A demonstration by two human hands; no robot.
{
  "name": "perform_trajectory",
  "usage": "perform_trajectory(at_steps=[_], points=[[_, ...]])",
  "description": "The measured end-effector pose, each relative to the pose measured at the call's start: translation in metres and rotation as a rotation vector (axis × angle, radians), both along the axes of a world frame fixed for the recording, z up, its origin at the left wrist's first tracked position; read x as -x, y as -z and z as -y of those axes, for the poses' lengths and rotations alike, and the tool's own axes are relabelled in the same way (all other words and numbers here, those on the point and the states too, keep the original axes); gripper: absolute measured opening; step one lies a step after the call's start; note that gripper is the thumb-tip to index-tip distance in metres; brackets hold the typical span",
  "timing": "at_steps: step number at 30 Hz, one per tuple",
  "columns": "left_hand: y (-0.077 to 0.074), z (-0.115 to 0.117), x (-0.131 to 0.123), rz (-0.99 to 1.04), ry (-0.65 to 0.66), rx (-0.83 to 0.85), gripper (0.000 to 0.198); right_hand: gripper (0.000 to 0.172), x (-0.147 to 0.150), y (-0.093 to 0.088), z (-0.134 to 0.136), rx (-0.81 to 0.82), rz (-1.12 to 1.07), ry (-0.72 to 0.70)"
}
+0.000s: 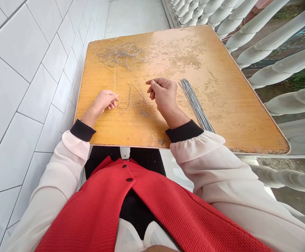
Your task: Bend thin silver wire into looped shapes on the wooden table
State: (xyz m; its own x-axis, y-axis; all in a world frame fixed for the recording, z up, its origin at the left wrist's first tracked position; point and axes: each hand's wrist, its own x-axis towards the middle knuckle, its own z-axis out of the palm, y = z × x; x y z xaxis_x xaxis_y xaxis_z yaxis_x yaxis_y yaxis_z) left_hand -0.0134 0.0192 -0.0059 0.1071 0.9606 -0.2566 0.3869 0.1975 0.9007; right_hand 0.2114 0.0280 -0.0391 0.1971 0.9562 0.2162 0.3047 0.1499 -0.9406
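My left hand [105, 100] is over the left part of the wooden table, thumb and fingers pinched together. A thin, straight, pale wire [115, 78] rises from its fingertips toward the tangle behind. My right hand [163, 91] hovers further right with thumb and forefinger closed; anything between them is too fine to make out. Between my hands lie loose curled wires [141, 102]. At the table's far left spreads a tangled heap of thin wire [123, 54]. A bundle of straight grey wires [196, 103] lies just right of my right hand, its near end hidden by my sleeve.
The worn wooden table [236, 115] has peeling patches and rounded corners. White wall tiles [18, 84] run close along its left side. On the right stands a white balustrade [263, 49]. My lap is beneath the near edge.
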Motion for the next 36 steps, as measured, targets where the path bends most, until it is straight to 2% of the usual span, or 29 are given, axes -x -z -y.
perform_trajectory(at_steps=[4,7,12,17,23,27,31,36], points=[[0.006,-0.008,0.004,-0.06,-0.022,0.026,0.039,0.02,0.0,-0.002,0.0,0.003,-0.047,0.004],[0.014,-0.013,0.008,-0.109,-0.015,-0.056,0.036,0.017,0.002,-0.003,0.001,0.024,-0.05,-0.001],[0.024,-0.02,0.016,-0.323,-0.023,-0.233,0.034,0.015,0.004,0.003,0.001,0.034,-0.02,-0.073],[0.019,-0.019,0.021,-0.405,-0.094,-0.411,0.03,0.007,0.008,0.011,0.001,0.029,0.073,-0.132],[0.008,-0.016,0.027,-0.484,-0.154,-0.489,0.022,0.01,0.019,0.009,0.018,-0.159,0.407,-0.318],[0.011,-0.015,0.026,-0.485,-0.074,-0.491,0.016,0.012,0.024,0.008,0.025,-0.232,0.598,-0.486],[0.013,-0.011,0.02,-0.573,0.063,-0.397,0.016,0.012,0.024,0.005,0.029,-0.269,0.817,-0.583],[0.001,0.001,0.015,-0.716,0.209,-0.312,0.015,0.018,0.019,-0.006,0.039,-0.246,0.94,-0.689]])
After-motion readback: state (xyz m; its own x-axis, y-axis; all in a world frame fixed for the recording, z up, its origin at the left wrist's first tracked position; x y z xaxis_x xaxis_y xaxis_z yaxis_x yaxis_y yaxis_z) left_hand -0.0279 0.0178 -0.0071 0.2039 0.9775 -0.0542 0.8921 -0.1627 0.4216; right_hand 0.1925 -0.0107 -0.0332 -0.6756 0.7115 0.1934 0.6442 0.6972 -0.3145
